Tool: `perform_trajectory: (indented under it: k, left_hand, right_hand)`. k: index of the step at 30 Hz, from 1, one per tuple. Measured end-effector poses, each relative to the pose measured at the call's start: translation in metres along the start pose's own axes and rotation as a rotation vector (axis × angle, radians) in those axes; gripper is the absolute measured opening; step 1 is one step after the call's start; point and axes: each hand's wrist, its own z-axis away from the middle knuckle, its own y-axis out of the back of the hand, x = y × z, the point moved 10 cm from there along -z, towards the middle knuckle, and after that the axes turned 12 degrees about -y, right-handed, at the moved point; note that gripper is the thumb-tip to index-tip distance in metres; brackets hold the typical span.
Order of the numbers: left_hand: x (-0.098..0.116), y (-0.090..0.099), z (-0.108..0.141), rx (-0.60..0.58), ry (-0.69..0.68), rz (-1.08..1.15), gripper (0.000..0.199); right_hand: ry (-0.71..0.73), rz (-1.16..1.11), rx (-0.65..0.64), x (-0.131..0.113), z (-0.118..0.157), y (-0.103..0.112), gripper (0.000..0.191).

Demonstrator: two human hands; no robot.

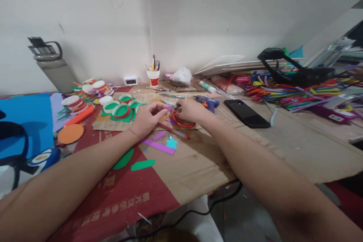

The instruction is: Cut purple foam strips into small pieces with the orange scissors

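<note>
My left hand point(148, 118) pinches a small purple paper piece point(169, 108) between thumb and fingers. Close beside it, my right hand point(187, 110) is closed around red-handled scissors point(183, 124), whose blades point toward the purple piece. Under the hands lie a red pen point(177, 132), a purple paper strip point(159, 146) and a small turquoise cutout point(171, 143). Green-lined round paper cups point(121, 110) stand just left of my left hand. A green paper strip point(143, 165) lies nearer the front edge.
A black phone point(246, 113) and a blue glue gun point(210, 103) lie to the right. Colourful pipe cleaners point(272, 92) are heaped at the back right. A grey bottle point(53, 66), orange disc point(70, 134) and blue sheet point(25, 117) are at the left. A pen cup point(153, 78) stands by the wall.
</note>
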Motion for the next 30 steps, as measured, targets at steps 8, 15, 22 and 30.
perform_trajectory:
  k: [8,15,22,30]
  left_hand:
    - [-0.010,0.014,-0.001,0.141,0.044,0.059,0.023]
    - [0.000,0.029,-0.003,0.205,-0.039,-0.168,0.019]
    - [-0.009,0.026,-0.003,0.189,0.018,-0.152,0.022]
    - [-0.004,0.010,-0.003,0.036,-0.001,-0.208,0.010]
  right_hand:
    - [-0.015,0.069,0.101,-0.004,0.012,0.028,0.045]
    - [0.496,-0.316,-0.031,-0.069,0.053,0.039,0.011]
    - [0.554,-0.012,-0.131,-0.095,0.081,0.007,0.013]
    - [0.482,0.144,-0.124,-0.096,0.083,-0.003,0.008]
